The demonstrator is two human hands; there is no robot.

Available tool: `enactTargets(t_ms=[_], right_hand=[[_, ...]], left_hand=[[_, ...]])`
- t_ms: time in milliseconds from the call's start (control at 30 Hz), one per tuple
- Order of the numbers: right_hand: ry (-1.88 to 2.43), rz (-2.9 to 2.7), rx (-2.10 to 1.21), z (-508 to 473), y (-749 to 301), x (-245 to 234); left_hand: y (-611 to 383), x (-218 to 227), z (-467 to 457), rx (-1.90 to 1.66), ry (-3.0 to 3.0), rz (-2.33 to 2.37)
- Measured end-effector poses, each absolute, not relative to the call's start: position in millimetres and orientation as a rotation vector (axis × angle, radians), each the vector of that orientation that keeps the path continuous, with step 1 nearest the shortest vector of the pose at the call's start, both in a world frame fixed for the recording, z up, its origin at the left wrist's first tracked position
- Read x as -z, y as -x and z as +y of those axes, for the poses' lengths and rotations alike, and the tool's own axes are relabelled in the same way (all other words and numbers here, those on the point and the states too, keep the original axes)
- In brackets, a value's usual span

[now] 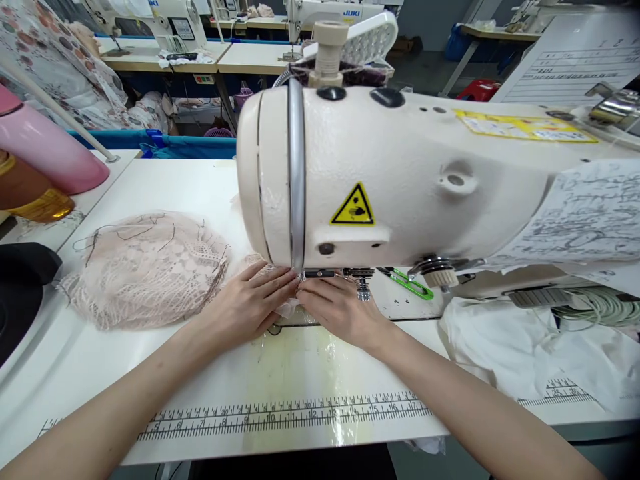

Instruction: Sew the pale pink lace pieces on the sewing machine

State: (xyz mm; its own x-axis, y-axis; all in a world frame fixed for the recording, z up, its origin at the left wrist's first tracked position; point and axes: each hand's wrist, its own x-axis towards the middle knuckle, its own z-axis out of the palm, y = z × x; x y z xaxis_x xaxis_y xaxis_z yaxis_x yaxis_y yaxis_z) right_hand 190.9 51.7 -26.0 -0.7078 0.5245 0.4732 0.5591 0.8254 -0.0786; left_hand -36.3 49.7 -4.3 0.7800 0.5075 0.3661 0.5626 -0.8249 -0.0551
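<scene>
Under the needle end of the white sewing machine, both hands meet at pale pink lace fabric. My left hand lies over it, fingers stretched out flat and tips beside the presser area. Close against it from the right, my right hand has its fingers bent and pressed together on the fabric's edge. The machine head hides part of those fingers, the needle and the presser foot. To the left of my left hand rests a bunched heap of the same pink lace, with dark loose threads along its edges.
Green thread snips lie behind my right wrist. White cloth is heaped at the right. A printed ruler runs along the table's front. A pink bottle and a brown-yellow container stand left. Papers hang on the machine.
</scene>
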Motion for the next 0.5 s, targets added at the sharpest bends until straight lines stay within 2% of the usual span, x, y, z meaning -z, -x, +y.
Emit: enactTargets(t_ms=[500], right_hand=[[0.813, -2.504, 0.116, 53.3, -193.6, 27.4]], left_hand=[[26.8, 5.4, 40.9, 0.454, 2.705, -0.963]])
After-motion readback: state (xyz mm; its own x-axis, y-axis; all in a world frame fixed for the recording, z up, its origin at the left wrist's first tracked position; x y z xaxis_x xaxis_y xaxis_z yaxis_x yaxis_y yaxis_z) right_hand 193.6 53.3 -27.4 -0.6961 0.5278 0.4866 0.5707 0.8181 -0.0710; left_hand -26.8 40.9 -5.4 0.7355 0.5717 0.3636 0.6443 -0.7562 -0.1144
